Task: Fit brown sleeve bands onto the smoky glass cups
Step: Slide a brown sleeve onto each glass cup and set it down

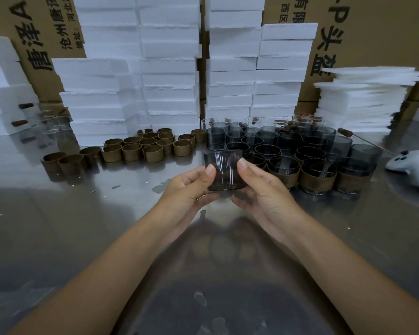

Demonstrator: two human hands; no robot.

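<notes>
Two bare forearms come in from the bottom corners and meet above the steel tabletop [58,213]. The left hand [191,189] and the right hand [266,192] grip together one smoky glass cup [224,170], held upright above the tabletop. Each thumb presses on the near wall of the cup, a little below the rim, and the other fingers curl under and behind it. The cup is dark grey and see-through, with thin white streaks of light. Its lower part looks darker, and I cannot tell if a band is on it.

Just right of this cup stand banded cups [317,181]. Each brown band has a small round stamp, too small to read. Behind the cup, plain smoky cups [266,139] stand in a tight group. Left of it and further back, brown bands [143,148] stand in loose rows. Far right of the cup lies a white controller [414,165]. Behind everything are stacks of white foam blocks [169,68] and cardboard boxes [373,32] printed with "沧州", "地址" and "头盔".
</notes>
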